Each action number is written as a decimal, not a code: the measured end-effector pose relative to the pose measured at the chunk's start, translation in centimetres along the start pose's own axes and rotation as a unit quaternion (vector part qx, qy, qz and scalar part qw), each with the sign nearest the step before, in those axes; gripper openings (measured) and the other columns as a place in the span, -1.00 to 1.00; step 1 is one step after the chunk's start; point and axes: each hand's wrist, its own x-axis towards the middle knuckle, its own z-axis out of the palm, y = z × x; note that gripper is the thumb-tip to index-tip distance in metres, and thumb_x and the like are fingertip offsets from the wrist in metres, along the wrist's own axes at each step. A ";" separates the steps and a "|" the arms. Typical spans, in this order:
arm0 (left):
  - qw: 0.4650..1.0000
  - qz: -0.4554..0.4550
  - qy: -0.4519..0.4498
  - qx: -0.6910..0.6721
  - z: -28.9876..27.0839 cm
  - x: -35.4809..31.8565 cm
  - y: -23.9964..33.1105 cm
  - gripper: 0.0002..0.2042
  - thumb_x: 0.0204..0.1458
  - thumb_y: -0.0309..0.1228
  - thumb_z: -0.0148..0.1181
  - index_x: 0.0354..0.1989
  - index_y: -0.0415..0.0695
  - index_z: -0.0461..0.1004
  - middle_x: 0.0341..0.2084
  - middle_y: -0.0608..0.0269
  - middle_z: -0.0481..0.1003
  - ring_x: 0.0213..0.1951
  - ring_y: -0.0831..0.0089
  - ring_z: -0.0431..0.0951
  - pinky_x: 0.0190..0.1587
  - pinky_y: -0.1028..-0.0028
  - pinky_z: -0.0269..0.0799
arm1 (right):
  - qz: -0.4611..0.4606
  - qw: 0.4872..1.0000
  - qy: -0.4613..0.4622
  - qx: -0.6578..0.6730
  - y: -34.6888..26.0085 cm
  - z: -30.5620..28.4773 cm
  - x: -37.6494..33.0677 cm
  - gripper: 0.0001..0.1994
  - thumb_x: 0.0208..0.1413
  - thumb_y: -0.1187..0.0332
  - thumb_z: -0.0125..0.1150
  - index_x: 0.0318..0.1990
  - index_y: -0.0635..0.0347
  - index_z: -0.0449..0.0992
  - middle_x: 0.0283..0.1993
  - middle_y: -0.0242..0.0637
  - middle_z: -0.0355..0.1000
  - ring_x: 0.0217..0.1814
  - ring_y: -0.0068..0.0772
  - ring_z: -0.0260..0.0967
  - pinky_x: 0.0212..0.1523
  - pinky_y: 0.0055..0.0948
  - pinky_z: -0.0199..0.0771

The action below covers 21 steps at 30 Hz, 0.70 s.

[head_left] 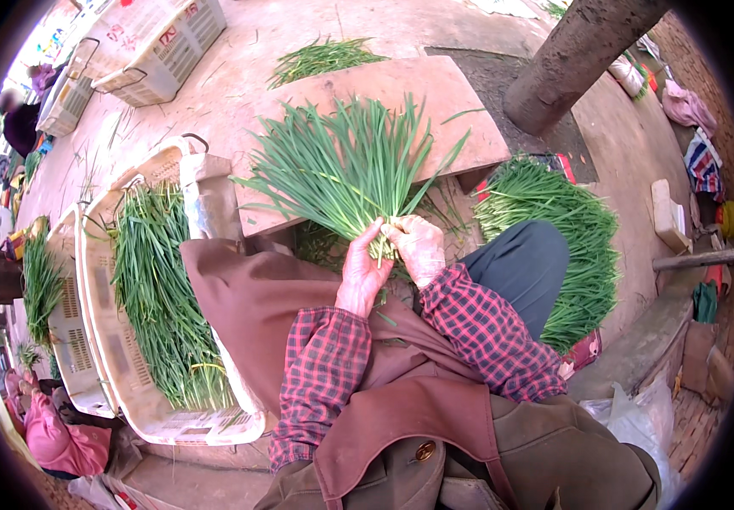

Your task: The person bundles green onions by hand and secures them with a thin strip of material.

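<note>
Pinching greens [341, 166] by their near ends, left hand [364, 270] beside right hand [419, 246], we should grip lightly and level them.

- A produce-sorting place, perhaps a market or packing yard
- Plastic crates [188, 432], one filled with long green leaves [158, 289]
- Low worktop [479, 136] beneath a fanned green bunch [341, 161]
- Hard floor [248, 42], more greens [324, 61] on it; thick post [579, 59]
- Other people [56, 435] near crates
</note>
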 end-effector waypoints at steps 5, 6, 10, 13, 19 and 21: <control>1.000 -0.010 -0.001 -0.008 -0.1 0.0 0.1 -0.75 0.02 -0.60 0.25 -0.10 -0.20 0.48 -0.21 0.19 0.57 -0.13 0.34 0.57 0.01 0.33 0.50 | -0.148 0.983 0.088 -0.058 1.4 0.8 -0.6 -0.84 -0.01 0.30 0.34 -0.35 0.18 0.58 -0.38 -0.22 0.49 -0.35 -0.16 0.48 -0.32 -0.23 0.48; 1.000 -0.016 0.002 -0.010 -0.3 0.2 0.1 -0.75 0.01 -0.61 0.24 -0.10 -0.21 0.49 -0.21 0.18 0.57 -0.12 0.33 0.57 0.02 0.32 0.49 | -0.148 0.983 0.095 -0.047 1.7 0.9 -0.8 -0.85 -0.01 0.32 0.35 -0.35 0.18 0.58 -0.39 -0.22 0.48 -0.36 -0.17 0.47 -0.33 -0.22 0.47; 1.000 0.001 0.020 0.000 -0.3 0.2 0.3 -0.77 0.00 -0.64 0.24 -0.13 -0.23 0.50 -0.22 0.16 0.56 -0.13 0.31 0.56 0.03 0.32 0.49 | -0.167 0.981 0.091 -0.029 0.4 0.4 -0.7 -0.88 -0.03 0.37 0.35 -0.35 0.18 0.57 -0.41 -0.22 0.47 -0.36 -0.18 0.46 -0.34 -0.22 0.46; 1.000 -0.001 0.006 0.007 -0.7 0.6 0.4 -0.78 0.00 -0.66 0.22 -0.15 -0.25 0.50 -0.22 0.16 0.56 -0.14 0.30 0.57 0.03 0.33 0.49 | -0.160 0.984 0.078 -0.019 0.2 0.1 -1.0 -0.89 -0.02 0.40 0.34 -0.35 0.19 0.57 -0.39 -0.22 0.47 -0.34 -0.17 0.47 -0.31 -0.23 0.47; 0.997 0.067 0.011 0.035 1.2 -0.2 0.1 -0.81 0.03 -0.68 0.21 -0.16 -0.29 0.50 -0.25 0.13 0.56 -0.21 0.30 0.58 -0.06 0.34 0.54 | -0.050 0.990 0.054 0.123 -3.1 -3.0 -1.1 -0.91 0.03 0.46 0.33 -0.33 0.23 0.55 -0.36 -0.20 0.47 -0.35 -0.24 0.46 -0.32 -0.32 0.46; 0.998 0.034 0.006 0.046 1.0 -0.3 0.1 -0.82 0.05 -0.66 0.21 -0.15 -0.30 0.49 -0.28 0.12 0.55 -0.24 0.29 0.58 -0.14 0.36 0.56 | 0.040 0.974 0.049 0.218 -5.3 -5.8 -0.3 -0.94 0.11 0.49 0.29 -0.33 0.25 0.53 -0.38 -0.28 0.44 -0.39 -0.44 0.43 -0.35 -0.45 0.44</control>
